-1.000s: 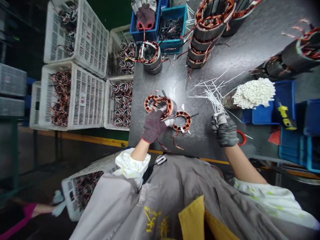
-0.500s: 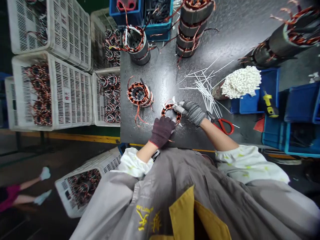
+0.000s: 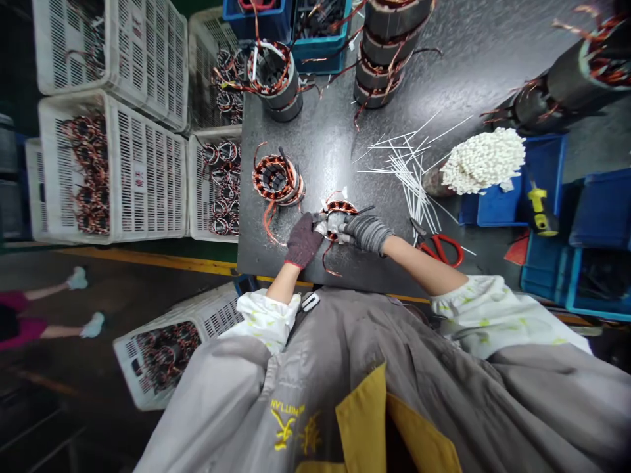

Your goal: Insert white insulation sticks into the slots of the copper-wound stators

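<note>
A small motor stator point(image 3: 341, 206) with copper windings and white ties stands near the table's front edge. My left hand point(image 3: 304, 240), in a dark maroon glove, is closed on its left rim. From the right, my right hand point(image 3: 369, 234), in a grey striped glove, grips the opposite rim with bent fingers. A dark lead point(image 3: 365, 209) pokes out above the right fingers, and a copper wire point(image 3: 329, 263) hangs toward me. The fingertips hide part of the lower rim. To the left, apart from my hands, sits another wound stator point(image 3: 277, 179).
Loose white ties point(image 3: 411, 174), red-handled scissors point(image 3: 441, 249) and a bundle of white sticks point(image 3: 483, 161) lie right. Stacked stators point(image 3: 389, 59) stand behind. White crates point(image 3: 148, 177) line the left; blue bins point(image 3: 547, 263) stand right. A person's legs point(image 3: 59, 312) show far left.
My left hand has shifted from the stator's front to its left side. The stator has turned, with a dark lead now at its right and a wire toward me. The view has shifted slightly.
</note>
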Tool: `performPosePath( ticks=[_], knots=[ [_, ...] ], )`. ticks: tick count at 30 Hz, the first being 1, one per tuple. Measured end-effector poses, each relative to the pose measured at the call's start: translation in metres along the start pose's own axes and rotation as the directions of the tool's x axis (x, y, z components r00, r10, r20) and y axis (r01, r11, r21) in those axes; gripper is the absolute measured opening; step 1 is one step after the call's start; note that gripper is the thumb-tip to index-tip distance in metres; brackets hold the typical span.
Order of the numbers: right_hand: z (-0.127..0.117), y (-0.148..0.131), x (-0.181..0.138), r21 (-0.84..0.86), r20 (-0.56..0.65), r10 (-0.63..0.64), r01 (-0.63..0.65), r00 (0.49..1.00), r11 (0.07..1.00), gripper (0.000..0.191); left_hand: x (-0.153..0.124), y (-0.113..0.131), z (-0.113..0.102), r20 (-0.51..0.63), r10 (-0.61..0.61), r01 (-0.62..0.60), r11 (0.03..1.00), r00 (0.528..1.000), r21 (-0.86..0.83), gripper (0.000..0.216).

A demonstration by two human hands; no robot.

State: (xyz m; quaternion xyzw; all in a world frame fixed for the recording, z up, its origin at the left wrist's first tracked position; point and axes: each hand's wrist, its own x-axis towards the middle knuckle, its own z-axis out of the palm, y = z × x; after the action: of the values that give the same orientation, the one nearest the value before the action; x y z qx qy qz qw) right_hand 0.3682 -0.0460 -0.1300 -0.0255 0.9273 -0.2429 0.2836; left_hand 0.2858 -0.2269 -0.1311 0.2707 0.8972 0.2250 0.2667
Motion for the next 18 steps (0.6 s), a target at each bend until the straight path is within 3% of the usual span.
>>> performPosePath(
  ticks=[4,8,10,13,18],
  knots=[
    [-0.010,0.005,-0.010,-0.126,0.034,0.045,-0.040,0.998,0.991,0.044,-0.016,0.010,-0.004,0.128,0.100,-0.117,0.985,0.987,0.130,0.034],
    [-0.019,0.012,-0.017,-0.158,0.036,0.062,-0.056,0.997,0.986,0.043,-0.019,0.020,-0.001,0.235,0.174,-0.256,0.887,0.956,0.385,0.044],
    [-0.020,0.015,-0.021,-0.162,0.026,0.050,-0.045,0.998,0.986,0.041,-0.016,0.021,0.003,0.247,0.203,-0.294,0.857,0.948,0.424,0.043],
    [-0.017,0.016,-0.026,-0.163,0.011,0.009,-0.007,1.000,0.987,0.038,-0.007,0.020,0.008,0.219,0.171,-0.243,0.900,0.961,0.362,0.031],
    [-0.015,0.012,-0.016,-0.074,-0.026,0.048,-0.050,0.998,0.996,0.037,0.014,0.017,0.005,0.185,0.067,-0.118,0.953,0.980,0.280,0.034]
  ],
)
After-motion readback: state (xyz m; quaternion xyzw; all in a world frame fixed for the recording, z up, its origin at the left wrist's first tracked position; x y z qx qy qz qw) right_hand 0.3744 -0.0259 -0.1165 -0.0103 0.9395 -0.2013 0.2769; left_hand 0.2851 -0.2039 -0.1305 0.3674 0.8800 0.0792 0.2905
